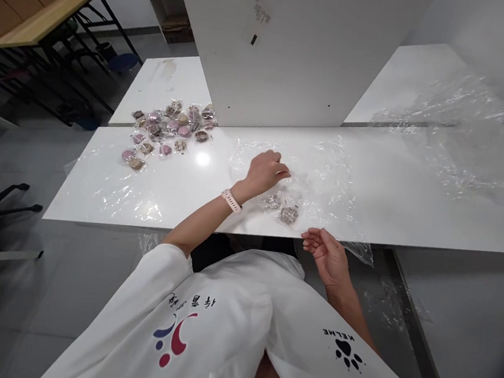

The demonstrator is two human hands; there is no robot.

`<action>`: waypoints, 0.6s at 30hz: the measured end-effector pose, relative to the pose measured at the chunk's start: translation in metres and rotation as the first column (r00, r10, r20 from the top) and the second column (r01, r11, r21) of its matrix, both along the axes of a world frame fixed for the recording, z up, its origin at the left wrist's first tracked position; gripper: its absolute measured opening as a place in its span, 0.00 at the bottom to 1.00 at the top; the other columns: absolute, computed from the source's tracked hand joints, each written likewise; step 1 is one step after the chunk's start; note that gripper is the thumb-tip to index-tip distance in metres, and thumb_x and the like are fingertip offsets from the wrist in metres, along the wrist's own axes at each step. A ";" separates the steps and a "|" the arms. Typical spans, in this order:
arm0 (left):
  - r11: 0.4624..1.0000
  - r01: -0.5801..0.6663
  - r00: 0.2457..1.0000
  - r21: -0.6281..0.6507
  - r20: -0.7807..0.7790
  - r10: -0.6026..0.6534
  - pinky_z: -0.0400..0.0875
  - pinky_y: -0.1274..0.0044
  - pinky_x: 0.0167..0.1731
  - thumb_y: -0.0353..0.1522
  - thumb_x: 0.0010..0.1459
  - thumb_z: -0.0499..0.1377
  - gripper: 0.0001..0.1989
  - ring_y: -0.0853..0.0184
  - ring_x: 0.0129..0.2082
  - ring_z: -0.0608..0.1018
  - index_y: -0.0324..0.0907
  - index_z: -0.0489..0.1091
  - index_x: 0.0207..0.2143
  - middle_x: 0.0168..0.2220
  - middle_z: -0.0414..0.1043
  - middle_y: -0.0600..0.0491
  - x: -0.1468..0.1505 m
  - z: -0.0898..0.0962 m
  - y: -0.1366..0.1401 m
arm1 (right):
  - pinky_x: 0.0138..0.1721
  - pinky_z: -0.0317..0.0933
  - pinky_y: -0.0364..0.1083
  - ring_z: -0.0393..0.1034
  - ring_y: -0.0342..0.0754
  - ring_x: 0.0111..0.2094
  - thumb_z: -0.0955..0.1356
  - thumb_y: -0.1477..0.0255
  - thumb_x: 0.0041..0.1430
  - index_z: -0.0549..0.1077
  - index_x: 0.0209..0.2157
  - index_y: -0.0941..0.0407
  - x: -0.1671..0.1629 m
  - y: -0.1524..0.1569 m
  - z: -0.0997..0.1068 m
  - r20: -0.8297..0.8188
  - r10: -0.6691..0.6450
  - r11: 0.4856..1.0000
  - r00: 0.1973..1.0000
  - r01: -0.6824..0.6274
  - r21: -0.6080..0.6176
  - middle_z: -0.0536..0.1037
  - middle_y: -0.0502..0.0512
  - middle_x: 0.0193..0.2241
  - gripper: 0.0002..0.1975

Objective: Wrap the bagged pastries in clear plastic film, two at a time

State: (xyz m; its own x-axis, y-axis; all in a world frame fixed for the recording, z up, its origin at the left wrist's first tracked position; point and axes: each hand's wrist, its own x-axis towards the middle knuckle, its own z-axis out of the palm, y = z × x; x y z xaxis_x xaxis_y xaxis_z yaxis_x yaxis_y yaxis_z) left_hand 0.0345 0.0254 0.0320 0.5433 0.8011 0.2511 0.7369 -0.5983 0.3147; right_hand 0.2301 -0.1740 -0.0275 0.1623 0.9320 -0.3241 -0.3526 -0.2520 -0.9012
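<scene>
My left hand [266,171], with a pale band on its wrist, is over the table's middle with thumb and fingers pinched together; whatever may be between them is too small to make out. Under and around it lies crinkled clear plastic film [337,173]. Near the table's front edge, a brown lumpy piece [288,215] shows in clear wrapping, and a second similar piece [272,201] is just left of it. My right hand [326,255] hovers at the front edge, palm partly up. Its fingers are loosely curled and apart from the thumb, with nothing visible in them.
Several wrapped pink and brown pieces [169,127] are heaped on the left of the white table [408,220]. More clear film [468,143] spreads at the right. A tall white panel [294,57] rises behind the table. A wheeled chair base [3,208] stands on the floor at left.
</scene>
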 end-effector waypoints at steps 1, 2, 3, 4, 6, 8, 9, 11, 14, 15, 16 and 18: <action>0.997 0.037 0.997 -0.061 -0.061 -0.041 0.61 0.71 0.28 0.34 0.64 0.59 0.09 0.63 0.31 0.70 0.41 0.79 0.38 0.29 0.70 0.49 0.011 -0.005 0.006 | 0.31 0.70 0.46 0.73 0.45 0.28 0.69 0.57 0.61 0.79 0.35 0.54 -0.003 -0.001 0.001 0.093 -0.034 0.999 0.995 0.031 0.035 0.81 0.56 0.32 0.15; 0.992 0.056 0.992 -0.113 -0.105 -0.067 0.61 0.71 0.27 0.31 0.64 0.59 0.09 0.63 0.30 0.70 0.40 0.78 0.43 0.29 0.71 0.49 0.021 -0.009 0.009 | 0.32 0.71 0.47 0.74 0.46 0.28 0.68 0.58 0.62 0.79 0.36 0.54 -0.007 -0.003 0.003 0.211 -0.069 0.995 0.975 0.051 0.089 0.81 0.56 0.33 0.14; 0.989 0.058 0.989 -0.139 -0.128 -0.076 0.62 0.71 0.27 0.29 0.63 0.59 0.13 0.63 0.29 0.70 0.40 0.75 0.49 0.30 0.72 0.49 0.027 -0.013 0.009 | 0.34 0.71 0.49 0.74 0.47 0.30 0.68 0.60 0.63 0.79 0.37 0.54 -0.011 -0.006 0.006 0.344 -0.098 0.986 0.934 0.044 0.163 0.81 0.55 0.34 0.12; 0.990 0.054 0.990 -0.132 -0.124 -0.071 0.63 0.71 0.27 0.26 0.62 0.57 0.17 0.63 0.29 0.71 0.39 0.71 0.54 0.31 0.73 0.49 0.030 -0.015 0.006 | 0.37 0.72 0.50 0.75 0.48 0.32 0.68 0.62 0.63 0.79 0.38 0.53 -0.015 -0.008 0.009 0.474 -0.124 0.968 0.872 0.002 0.250 0.81 0.55 0.35 0.10; 0.995 0.081 0.996 -0.053 -0.041 -0.083 0.67 0.70 0.31 0.24 0.63 0.53 0.20 0.62 0.32 0.73 0.38 0.67 0.57 0.36 0.75 0.46 0.024 -0.017 -0.007 | 0.44 0.71 0.52 0.76 0.50 0.39 0.68 0.68 0.64 0.79 0.41 0.52 -0.024 -0.009 0.017 0.671 -0.158 0.894 0.724 -0.184 0.409 0.82 0.56 0.39 0.08; 0.980 0.200 0.978 0.018 0.064 -0.200 0.70 0.68 0.38 0.21 0.61 0.49 0.19 0.61 0.39 0.75 0.39 0.68 0.53 0.42 0.76 0.45 0.006 -0.016 -0.023 | 0.51 0.68 0.54 0.74 0.52 0.49 0.67 0.72 0.65 0.77 0.47 0.51 -0.030 -0.005 0.022 0.794 -0.164 0.781 0.586 -0.415 0.467 0.81 0.56 0.45 0.11; 0.958 0.286 0.954 0.021 0.089 -0.286 0.71 0.66 0.42 0.20 0.59 0.49 0.20 0.61 0.44 0.75 0.40 0.69 0.51 0.45 0.76 0.45 -0.006 -0.015 -0.031 | 0.55 0.66 0.55 0.72 0.53 0.54 0.66 0.72 0.65 0.76 0.51 0.51 -0.031 -0.001 0.023 0.840 -0.163 0.738 0.517 -0.501 0.452 0.79 0.56 0.50 0.14; 0.894 0.443 0.896 -0.062 0.071 -0.439 0.68 0.63 0.52 0.19 0.54 0.49 0.25 0.59 0.53 0.74 0.41 0.68 0.53 0.51 0.75 0.45 -0.032 -0.015 -0.043 | 0.62 0.59 0.58 0.64 0.55 0.62 0.65 0.71 0.67 0.69 0.59 0.51 -0.028 0.010 0.019 0.918 -0.145 0.710 0.370 -0.607 0.357 0.73 0.57 0.58 0.20; 0.821 0.511 0.852 -0.255 0.024 -0.523 0.59 0.59 0.62 0.18 0.52 0.50 0.36 0.60 0.65 0.65 0.46 0.59 0.64 0.64 0.64 0.48 -0.060 -0.021 -0.047 | 0.64 0.55 0.61 0.56 0.57 0.67 0.63 0.67 0.68 0.58 0.68 0.51 -0.016 0.026 0.005 0.975 -0.067 0.735 0.214 -0.651 0.193 0.63 0.57 0.66 0.28; 0.812 0.503 0.855 -0.295 0.032 -0.518 0.58 0.60 0.63 0.18 0.53 0.50 0.38 0.61 0.66 0.63 0.47 0.56 0.66 0.66 0.61 0.49 -0.065 -0.024 -0.045 | 0.63 0.56 0.61 0.55 0.56 0.67 0.63 0.66 0.69 0.56 0.69 0.51 -0.011 0.031 0.000 0.980 -0.032 0.738 0.196 -0.657 0.156 0.62 0.57 0.67 0.29; 0.807 0.497 0.859 -0.318 0.047 -0.510 0.58 0.60 0.63 0.19 0.54 0.50 0.38 0.62 0.66 0.63 0.48 0.55 0.67 0.67 0.59 0.50 -0.067 -0.026 -0.042 | 0.63 0.57 0.61 0.55 0.56 0.67 0.62 0.65 0.69 0.54 0.69 0.50 -0.007 0.035 -0.003 0.981 -0.004 0.737 0.193 -0.662 0.133 0.61 0.57 0.67 0.29; 0.813 0.483 0.870 -0.325 0.070 -0.489 0.59 0.61 0.61 0.21 0.58 0.51 0.34 0.60 0.64 0.65 0.48 0.58 0.66 0.66 0.62 0.50 -0.063 -0.031 -0.036 | 0.62 0.58 0.60 0.56 0.55 0.66 0.60 0.64 0.70 0.55 0.69 0.49 -0.001 0.041 -0.007 0.976 0.029 0.730 0.217 -0.671 0.127 0.62 0.56 0.66 0.28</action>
